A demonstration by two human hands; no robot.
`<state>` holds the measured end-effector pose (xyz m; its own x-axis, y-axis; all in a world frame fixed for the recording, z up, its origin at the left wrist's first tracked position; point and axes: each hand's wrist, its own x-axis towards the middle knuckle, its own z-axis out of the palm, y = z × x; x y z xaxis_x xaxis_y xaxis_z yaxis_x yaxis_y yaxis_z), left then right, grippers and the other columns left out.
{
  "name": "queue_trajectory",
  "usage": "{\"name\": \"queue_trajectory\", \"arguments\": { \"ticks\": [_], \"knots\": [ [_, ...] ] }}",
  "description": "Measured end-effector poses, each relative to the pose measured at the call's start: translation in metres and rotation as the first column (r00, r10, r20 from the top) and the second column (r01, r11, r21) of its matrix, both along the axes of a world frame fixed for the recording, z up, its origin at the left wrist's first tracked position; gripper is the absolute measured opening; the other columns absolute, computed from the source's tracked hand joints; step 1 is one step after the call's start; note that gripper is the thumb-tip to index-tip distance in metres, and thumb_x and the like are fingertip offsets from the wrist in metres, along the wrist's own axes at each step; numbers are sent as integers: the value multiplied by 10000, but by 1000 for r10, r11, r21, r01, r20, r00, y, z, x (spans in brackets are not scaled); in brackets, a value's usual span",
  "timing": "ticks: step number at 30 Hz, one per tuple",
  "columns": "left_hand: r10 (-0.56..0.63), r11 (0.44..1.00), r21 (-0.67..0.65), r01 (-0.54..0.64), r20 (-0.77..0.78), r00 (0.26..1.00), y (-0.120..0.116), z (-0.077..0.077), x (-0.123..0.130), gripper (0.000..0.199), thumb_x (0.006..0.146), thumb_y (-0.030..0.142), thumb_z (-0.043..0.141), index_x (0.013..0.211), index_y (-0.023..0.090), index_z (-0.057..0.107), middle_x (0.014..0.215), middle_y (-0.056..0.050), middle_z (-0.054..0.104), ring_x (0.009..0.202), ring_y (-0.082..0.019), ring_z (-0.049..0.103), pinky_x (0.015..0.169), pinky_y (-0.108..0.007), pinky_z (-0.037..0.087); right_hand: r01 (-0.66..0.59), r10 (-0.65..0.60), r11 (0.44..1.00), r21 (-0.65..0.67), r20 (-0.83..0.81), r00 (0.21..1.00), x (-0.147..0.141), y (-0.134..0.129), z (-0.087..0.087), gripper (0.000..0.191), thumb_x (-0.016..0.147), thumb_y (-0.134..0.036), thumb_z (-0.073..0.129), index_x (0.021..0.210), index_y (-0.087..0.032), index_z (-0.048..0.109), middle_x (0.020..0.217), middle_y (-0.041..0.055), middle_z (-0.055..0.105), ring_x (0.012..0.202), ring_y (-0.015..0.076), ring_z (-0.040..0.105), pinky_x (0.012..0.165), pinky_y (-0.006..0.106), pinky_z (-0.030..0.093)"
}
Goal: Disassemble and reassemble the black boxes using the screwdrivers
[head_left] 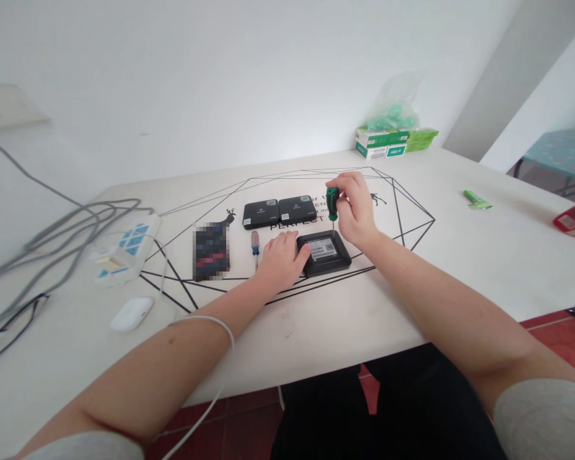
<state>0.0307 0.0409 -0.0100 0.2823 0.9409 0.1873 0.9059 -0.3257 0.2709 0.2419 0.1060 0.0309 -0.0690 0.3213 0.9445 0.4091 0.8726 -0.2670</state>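
Upright in my right hand (357,207) is a green-and-black screwdriver (333,203), pinched by its handle. Its thin shaft points down at the upper right edge of a square black electronic box (338,260), which lies with a white printed label facing up. My left hand (283,259) grips that box at its left side, thumb on top; some fingertips are hard to make out. Just left of this hand, a second screwdriver (255,246) with a red-and-blue handle lies on the table. Two similar black boxes (298,209) sit side by side behind.
A blurred dark item (211,251) lies left of the tools. Further left are a white power strip (129,249), grey cables (71,255), glasses (16,326) and a white case (132,314). Green-and-white cartons (381,139) stand by the wall. A white cable crosses my left forearm.
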Motion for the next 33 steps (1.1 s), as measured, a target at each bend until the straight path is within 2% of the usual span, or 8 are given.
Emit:
{"name": "queue_trajectory", "arguments": {
  "ticks": [5,9,11,15,18,21,26,33],
  "knots": [
    [1,1000,5,-1,-1,1000,1,-1,-1,519,1105,431,346,1479,109,507,1503,-199,616,1448,-357,547,1229,-539,402,71,-73,995,-72,-34,997,-1,-5,2,248,1051,-293,426,1109,-254,664,1030,72,738,951,238,695,863,447,581],
    [1,1000,8,-1,0,1000,1,-2,-1,518,1106,446,341,1469,118,513,1483,-202,627,1441,-354,553,1220,-542,410,124,-134,977,-172,-45,990,-6,-7,2,252,968,-484,676,1077,-261,632,1022,56,767,924,232,710,821,423,599],
    [0,1000,17,0,-2,1000,1,-2,-1,506,1107,448,345,1464,134,518,1475,-196,633,1435,-345,558,1213,-534,418,92,-102,972,-214,-38,994,-8,-6,0,302,928,-478,731,1100,-271,593,1077,54,778,937,231,722,842,431,611],
    [-5,1000,14,5,-7,1000,0,0,0,507,1108,445,347,1468,130,516,1481,-192,629,1441,-341,553,1219,-522,413,-5,-16,963,-270,-77,997,-9,-5,-5,286,992,-378,613,1236,-293,489,1234,77,770,993,228,749,902,465,616],
    [-2,1000,-4,2,-20,1000,-1,2,1,533,1108,429,341,1481,86,505,1493,-210,617,1453,-356,538,1231,-526,396,-7,-13,975,-222,-86,996,-7,-5,-7,236,1006,-306,543,1235,-280,495,1288,102,736,1080,243,725,959,494,597],
    [7,1000,-11,-7,-26,1000,-2,3,2,541,1107,436,337,1483,86,505,1498,-219,611,1460,-360,531,1232,-533,394,27,-35,994,-101,-71,997,-5,-4,-3,176,997,-239,496,1157,-252,568,1209,116,694,1137,270,674,980,506,576],
    [3,1000,-1,-3,-21,1000,-3,3,2,512,1106,452,341,1472,138,515,1493,-199,619,1445,-346,547,1224,-529,403,86,-87,996,-36,-33,996,-2,-5,4,230,994,-181,443,1090,-237,645,1097,109,675,1076,276,653,950,503,561],
    [2,1000,-11,-2,-32,999,-3,4,3,519,1108,445,328,1470,118,507,1516,-212,600,1453,-353,533,1231,-540,388,99,-104,991,-91,-46,994,-4,-11,4,217,1085,-361,445,1108,-271,641,1088,82,747,1064,266,693,948,497,566]
  ]
}}
